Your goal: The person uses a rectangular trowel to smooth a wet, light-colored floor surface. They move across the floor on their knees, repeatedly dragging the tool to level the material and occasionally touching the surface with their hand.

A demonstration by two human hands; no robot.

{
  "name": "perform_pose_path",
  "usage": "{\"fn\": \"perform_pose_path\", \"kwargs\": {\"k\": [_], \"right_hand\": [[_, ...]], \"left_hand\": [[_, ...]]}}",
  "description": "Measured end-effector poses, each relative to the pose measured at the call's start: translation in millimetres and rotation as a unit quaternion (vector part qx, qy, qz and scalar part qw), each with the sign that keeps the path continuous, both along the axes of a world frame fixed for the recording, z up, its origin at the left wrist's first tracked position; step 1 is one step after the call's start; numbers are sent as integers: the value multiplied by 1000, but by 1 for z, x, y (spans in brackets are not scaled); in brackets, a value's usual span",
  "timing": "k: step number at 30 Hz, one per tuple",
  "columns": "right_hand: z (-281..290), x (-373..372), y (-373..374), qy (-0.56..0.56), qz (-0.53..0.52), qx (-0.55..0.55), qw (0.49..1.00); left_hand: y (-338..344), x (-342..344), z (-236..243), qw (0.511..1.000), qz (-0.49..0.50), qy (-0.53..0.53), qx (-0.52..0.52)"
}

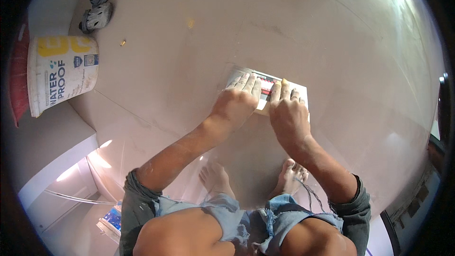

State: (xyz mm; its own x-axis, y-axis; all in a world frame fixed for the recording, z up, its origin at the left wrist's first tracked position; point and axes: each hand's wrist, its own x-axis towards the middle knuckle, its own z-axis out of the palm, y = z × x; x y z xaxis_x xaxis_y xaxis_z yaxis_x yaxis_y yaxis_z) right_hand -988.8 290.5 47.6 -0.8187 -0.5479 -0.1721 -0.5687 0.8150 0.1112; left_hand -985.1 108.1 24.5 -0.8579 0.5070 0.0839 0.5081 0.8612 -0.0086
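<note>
Both hands are on a flat rectangular piece [298,89], pale with a red, black and white printed patch, just above the floor's middle. My left hand [237,96] covers its left part, with dusty fingers stretched forward over the top. Over the right part lies my right hand [289,109], its fingers slightly bent and a small yellow bit [284,81] by the fingertips. The thumbs and the underside of the piece are hidden, so its thickness is hard to judge. Each hand appears to grip the piece near one end.
A white bucket [71,78] with yellow print stands at the left, beside something red [20,78]. Grey clogs [96,17] lie at the far left. A blue-and-white package [111,220] is at the lower left. My bare feet [216,178] rest on the dusty floor [166,57].
</note>
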Motion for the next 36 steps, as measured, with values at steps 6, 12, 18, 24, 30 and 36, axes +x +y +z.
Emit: {"fn": "perform_pose_path", "kwargs": {"k": [6, 12, 18, 24, 30, 36], "right_hand": [[30, -51, -29, -82, -16, 24, 996], [19, -44, -27, 8, 3, -48, 999], [8, 2, -25, -56, 4, 17, 998], [19, -80, -36, -62, -24, -105, 992], [54, -93, -38, -48, -34, -93, 994], [16, -177, 33, -225, -153, -322, 907]], "left_hand": [[-18, -47, 25, 984, 67, -158, 46], [-29, -43, 12, 981, 53, -177, 67], [-26, 11, -22, 982, 61, -65, 166], [-44, -85, 48, 979, 34, -197, -35], [-68, -39, 64, 980, 120, 14, 160], [-127, 135, -5, 865, 384, -32, 321]]}}
